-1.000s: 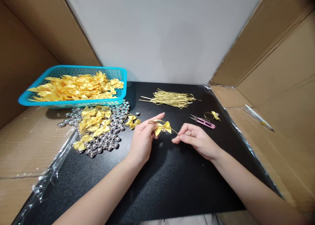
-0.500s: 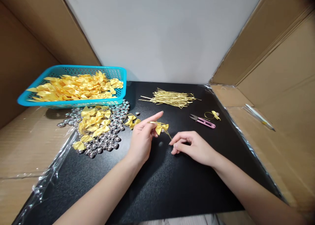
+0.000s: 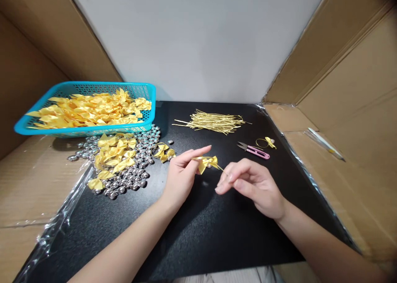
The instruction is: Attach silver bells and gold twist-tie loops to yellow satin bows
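My left hand (image 3: 182, 173) pinches a yellow ribbon bow (image 3: 204, 164) over the middle of the black tabletop, with its index finger stretched out above. A gold cord (image 3: 221, 168) comes off the bow toward the right. At the cord's end, the bent fingers of my right hand (image 3: 259, 186) are closed on it, slightly blurred. A small silver bead shows at the bow's right side. Left of my left hand lie several bows with gold cord loops (image 3: 164, 153).
A blue basket (image 3: 83, 130) of yellow bows stands at the back left. Silver beads (image 3: 136, 179) surround a heap of bows (image 3: 116, 153). Gold cords (image 3: 214, 122) lie at the back, with pink thread snips (image 3: 256, 151) and a looped bow (image 3: 269, 142) to the right. A white pen-like tool (image 3: 325, 144) lies on cardboard.
My right hand has moved right and slightly up, drawing the cord out toward the right. The bow in my left hand has shifted slightly right.
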`<state>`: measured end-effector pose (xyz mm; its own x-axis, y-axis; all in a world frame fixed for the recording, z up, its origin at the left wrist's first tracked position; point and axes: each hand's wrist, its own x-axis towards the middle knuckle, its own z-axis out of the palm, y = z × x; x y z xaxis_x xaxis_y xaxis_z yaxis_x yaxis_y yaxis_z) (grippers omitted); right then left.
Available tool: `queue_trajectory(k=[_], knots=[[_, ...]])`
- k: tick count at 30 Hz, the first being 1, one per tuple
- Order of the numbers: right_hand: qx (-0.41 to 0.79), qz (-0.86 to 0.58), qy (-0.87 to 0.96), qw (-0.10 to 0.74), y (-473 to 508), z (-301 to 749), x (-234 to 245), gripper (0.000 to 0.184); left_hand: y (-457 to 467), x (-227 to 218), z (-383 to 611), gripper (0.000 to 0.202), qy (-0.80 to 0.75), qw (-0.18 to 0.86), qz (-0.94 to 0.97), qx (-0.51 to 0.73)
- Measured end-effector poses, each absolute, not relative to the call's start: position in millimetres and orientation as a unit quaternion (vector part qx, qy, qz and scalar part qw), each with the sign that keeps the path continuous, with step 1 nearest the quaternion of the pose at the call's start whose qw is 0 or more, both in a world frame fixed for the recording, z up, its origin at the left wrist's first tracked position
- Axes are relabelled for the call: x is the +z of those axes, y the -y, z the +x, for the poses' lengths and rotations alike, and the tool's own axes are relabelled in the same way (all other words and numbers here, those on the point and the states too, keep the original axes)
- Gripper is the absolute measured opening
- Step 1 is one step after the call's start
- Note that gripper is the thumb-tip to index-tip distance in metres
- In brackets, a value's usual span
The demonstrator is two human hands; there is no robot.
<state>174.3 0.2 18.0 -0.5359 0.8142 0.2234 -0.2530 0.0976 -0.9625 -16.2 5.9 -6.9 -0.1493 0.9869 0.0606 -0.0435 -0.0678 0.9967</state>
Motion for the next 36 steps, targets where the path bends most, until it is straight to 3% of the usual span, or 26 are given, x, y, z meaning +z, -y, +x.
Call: queue_trajectory(k=[3, 8, 16, 22, 29, 36], knots=[[0.632, -0.236, 0.605, 0.422, -0.9, 173.8, 17.7, 0.012, -4.8, -5.5, -14.7, 0.028, -0.502, 0.454, 0.477, 0.561], [0.608, -0.285, 0.595, 0.441, 3.8, 161.1, 11.5, 0.005, -2.8, -2.5, -12.5, 0.027, -0.491, 0.444, 0.493, 0.565], [0.634, -0.377, 0.47, 0.485, 1.5, 152.1, 12.8, 0.026, -3.5, 0.4, -12.2, 0.027, -0.517, 0.439, 0.465, 0.569], [0.746, -0.351, 0.357, 0.439, -6.5, 159.7, 18.0, 0.03, -7.3, -3.9, -13.4, 0.025, -0.535, 0.445, 0.431, 0.575], [0.821, -0.347, 0.343, 0.298, -2.3, 157.2, 11.1, 0.042, -12.7, -10.7, -17.7, 0.024, -0.536, 0.459, 0.348, 0.617], [0.739, -0.408, 0.401, 0.356, -1.0, 151.2, 0.9, 0.034, -15.7, -5.4, -19.3, 0.02, -0.53, 0.465, 0.283, 0.65]])
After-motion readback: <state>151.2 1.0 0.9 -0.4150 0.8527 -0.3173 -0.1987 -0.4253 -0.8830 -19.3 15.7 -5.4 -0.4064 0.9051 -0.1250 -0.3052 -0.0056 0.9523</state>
